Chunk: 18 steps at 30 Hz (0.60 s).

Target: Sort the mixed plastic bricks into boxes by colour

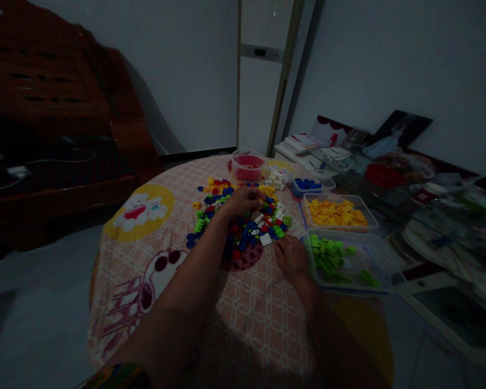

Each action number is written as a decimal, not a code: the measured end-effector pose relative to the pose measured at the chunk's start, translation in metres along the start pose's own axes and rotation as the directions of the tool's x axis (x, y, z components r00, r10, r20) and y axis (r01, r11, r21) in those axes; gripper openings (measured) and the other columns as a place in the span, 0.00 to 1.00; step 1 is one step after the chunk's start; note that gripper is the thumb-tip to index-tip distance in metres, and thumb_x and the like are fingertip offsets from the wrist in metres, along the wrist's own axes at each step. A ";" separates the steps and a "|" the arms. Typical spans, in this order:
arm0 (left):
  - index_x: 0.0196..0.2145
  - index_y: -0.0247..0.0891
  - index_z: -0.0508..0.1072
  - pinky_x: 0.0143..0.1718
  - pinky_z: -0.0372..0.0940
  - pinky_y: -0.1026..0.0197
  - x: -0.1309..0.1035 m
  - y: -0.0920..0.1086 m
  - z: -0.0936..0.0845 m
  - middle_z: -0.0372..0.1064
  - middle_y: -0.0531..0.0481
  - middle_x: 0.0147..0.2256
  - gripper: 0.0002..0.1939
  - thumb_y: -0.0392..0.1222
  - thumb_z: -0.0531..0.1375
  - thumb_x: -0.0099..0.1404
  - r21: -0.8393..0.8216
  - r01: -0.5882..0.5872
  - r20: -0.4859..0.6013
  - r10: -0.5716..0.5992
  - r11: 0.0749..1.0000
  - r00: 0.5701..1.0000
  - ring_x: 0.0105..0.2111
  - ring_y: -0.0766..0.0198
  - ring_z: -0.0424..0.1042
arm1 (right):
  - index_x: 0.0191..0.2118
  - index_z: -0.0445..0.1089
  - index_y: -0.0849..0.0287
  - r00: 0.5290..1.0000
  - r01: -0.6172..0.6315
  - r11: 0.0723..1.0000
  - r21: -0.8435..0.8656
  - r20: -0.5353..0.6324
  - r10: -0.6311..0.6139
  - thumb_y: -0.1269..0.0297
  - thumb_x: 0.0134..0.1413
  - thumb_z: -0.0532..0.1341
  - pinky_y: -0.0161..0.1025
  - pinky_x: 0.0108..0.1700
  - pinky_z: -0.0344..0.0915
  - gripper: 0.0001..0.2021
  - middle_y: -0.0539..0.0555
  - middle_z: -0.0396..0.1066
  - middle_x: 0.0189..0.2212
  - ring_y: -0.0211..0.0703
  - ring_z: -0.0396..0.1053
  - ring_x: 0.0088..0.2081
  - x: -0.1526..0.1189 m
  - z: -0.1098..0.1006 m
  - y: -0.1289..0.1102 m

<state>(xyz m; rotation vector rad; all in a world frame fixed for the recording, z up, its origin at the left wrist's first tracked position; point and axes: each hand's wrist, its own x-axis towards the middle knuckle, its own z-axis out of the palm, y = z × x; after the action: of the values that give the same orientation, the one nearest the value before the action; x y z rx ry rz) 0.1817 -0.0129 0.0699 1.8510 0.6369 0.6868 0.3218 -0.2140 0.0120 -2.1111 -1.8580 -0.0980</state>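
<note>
- Head view: mixed pile [249, 233] remains.
- Blue bricks [308, 184], yellow bricks [336, 214], green bricks [330, 256] boxed (its two, three, four o'clock).
- Left hand [242, 201], right hand [292, 258]: fingers curled, grip unclear.

Can count one round plastic tub [249, 174] near the far edge of the table [259, 302], three rectangular plastic boxes [358, 262] along its right edge; cannot number the interlocking toy bricks [251, 229], heaped and overlapping.

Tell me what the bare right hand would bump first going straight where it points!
The bare right hand would probably meet the white, squarish, studded plastic brick first, though depth is unclear.
</note>
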 end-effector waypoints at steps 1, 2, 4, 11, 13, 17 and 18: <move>0.34 0.31 0.77 0.27 0.62 0.68 0.002 0.001 0.006 0.71 0.54 0.24 0.11 0.37 0.65 0.51 -0.002 -0.010 0.001 0.010 1.000 1.000 0.24 0.69 0.68 | 0.36 0.75 0.59 1.000 0.003 1.000 0.000 0.001 -0.003 0.69 0.61 0.57 0.39 0.45 0.57 0.08 0.58 0.73 0.37 0.46 0.68 0.42 0.000 0.000 0.000; 0.33 0.31 0.77 0.27 0.62 0.68 0.005 0.002 0.013 0.71 0.54 0.24 0.11 0.37 0.65 0.51 -0.012 -0.017 0.006 0.017 1.000 1.000 0.24 0.69 0.68 | 0.36 0.75 0.59 1.000 0.005 1.000 0.000 0.003 -0.005 0.69 0.61 0.57 0.39 0.45 0.57 0.08 0.58 0.73 0.37 0.46 0.68 0.42 0.000 0.000 0.000; 0.32 0.31 0.76 0.26 0.61 0.68 0.011 0.003 0.030 0.70 0.54 0.23 0.09 0.37 0.65 0.51 -0.057 -0.019 0.028 0.021 0.998 0.999 0.23 0.69 0.67 | 0.36 0.75 0.59 1.000 0.000 1.000 -0.001 0.013 0.000 0.69 0.61 0.56 0.40 0.46 0.58 0.09 0.58 0.73 0.37 0.46 0.68 0.42 0.000 -0.002 -0.001; 0.41 0.30 0.77 0.33 0.68 0.64 0.042 0.016 0.102 0.76 0.46 0.32 0.16 0.39 0.66 0.55 -0.307 -0.099 0.177 0.159 0.947 0.971 0.30 0.66 0.73 | 0.38 0.76 0.60 0.998 -0.030 0.999 -0.013 0.046 0.030 0.69 0.62 0.56 0.40 0.47 0.58 0.10 0.59 0.74 0.39 0.47 0.68 0.43 0.002 -0.007 -0.005; 0.47 0.32 0.77 0.39 0.70 0.61 0.048 0.019 0.115 0.77 0.40 0.44 0.21 0.40 0.67 0.55 -0.338 -0.170 0.184 0.243 0.926 0.952 0.39 0.59 0.76 | 0.38 0.76 0.60 0.998 -0.034 0.999 -0.014 0.055 0.035 0.68 0.62 0.56 0.40 0.47 0.58 0.11 0.59 0.74 0.39 0.47 0.68 0.43 0.003 -0.007 -0.005; 0.52 0.35 0.75 0.46 0.70 0.56 0.046 0.013 0.108 0.74 0.37 0.52 0.24 0.41 0.66 0.57 -0.243 -0.278 0.154 0.320 0.929 0.935 0.50 0.53 0.73 | 0.38 0.76 0.59 0.998 -0.037 0.999 -0.010 0.059 0.038 0.68 0.62 0.56 0.40 0.47 0.58 0.10 0.58 0.74 0.39 0.47 0.69 0.43 0.003 -0.007 -0.006; 0.51 0.34 0.76 0.47 0.70 0.56 0.043 0.010 0.099 0.74 0.38 0.51 0.23 0.40 0.65 0.57 -0.196 -0.284 0.137 0.313 0.939 0.940 0.49 0.54 0.74 | 0.38 0.76 0.59 0.998 -0.036 0.999 -0.012 0.058 0.036 0.69 0.62 0.56 0.40 0.46 0.58 0.10 0.58 0.74 0.39 0.47 0.69 0.43 0.003 -0.007 -0.006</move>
<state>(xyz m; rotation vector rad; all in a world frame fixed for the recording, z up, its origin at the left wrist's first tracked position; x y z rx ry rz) 0.2826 -0.0489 0.0552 1.8353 0.1788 0.7503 0.3175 -0.2126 0.0207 -2.1757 -1.8553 -0.0383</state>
